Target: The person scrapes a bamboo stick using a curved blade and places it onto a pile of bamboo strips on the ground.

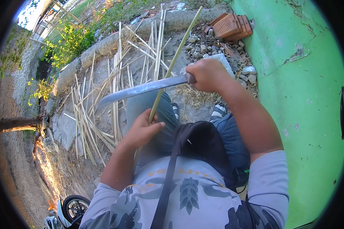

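Right hand [208, 74]: closed in a fist around the dark handle [191, 78] of a long blade, knuckles toward the far side.
Long blade [141, 89]: reaches leftward from the fist, its tip near the left of the loose strips; it crosses the green strip in this view, though whether they touch I cannot tell.
Left hand [144, 129]: curled narrow around the green strip, thumb lying along the near side.
Green strip [179, 53]: slants up and away from the left hand, above the person's knee [139, 108], far end raised toward the stone kerb [176, 21].
Loose strips [158, 49]: scattered across the ground ahead and to the left.
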`<action>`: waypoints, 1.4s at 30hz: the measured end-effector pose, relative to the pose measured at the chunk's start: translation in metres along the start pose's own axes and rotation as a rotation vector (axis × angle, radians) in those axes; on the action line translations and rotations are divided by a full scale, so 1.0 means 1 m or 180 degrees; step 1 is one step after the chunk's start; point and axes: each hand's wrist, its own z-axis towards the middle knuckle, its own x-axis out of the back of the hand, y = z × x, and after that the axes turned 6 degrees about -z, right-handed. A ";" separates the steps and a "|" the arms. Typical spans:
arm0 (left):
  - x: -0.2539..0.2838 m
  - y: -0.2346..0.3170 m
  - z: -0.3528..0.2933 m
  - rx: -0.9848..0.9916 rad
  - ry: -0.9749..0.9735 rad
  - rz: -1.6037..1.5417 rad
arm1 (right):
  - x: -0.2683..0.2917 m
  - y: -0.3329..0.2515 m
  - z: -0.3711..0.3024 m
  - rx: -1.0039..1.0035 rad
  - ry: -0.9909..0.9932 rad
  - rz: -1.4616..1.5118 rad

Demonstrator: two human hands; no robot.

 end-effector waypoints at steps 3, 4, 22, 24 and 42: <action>-0.002 -0.008 0.005 -0.0332 -0.0051 0.0105 | -0.012 0.028 0.010 -0.0715 0.0163 0.0501; -0.002 -0.007 0.005 -0.0343 -0.0068 0.0106 | -0.017 0.035 0.006 -0.0730 0.0169 0.0489; 0.003 -0.006 0.004 -0.0148 -0.0094 0.0121 | -0.010 0.037 0.004 -0.0468 0.0457 0.0170; 0.000 -0.003 0.004 -0.0134 -0.0097 0.0121 | -0.001 0.022 0.001 -0.0349 0.0370 0.0109; -0.003 0.005 -0.007 -0.0118 -0.0165 0.0279 | 0.001 0.037 -0.002 -0.0059 0.0449 -0.0047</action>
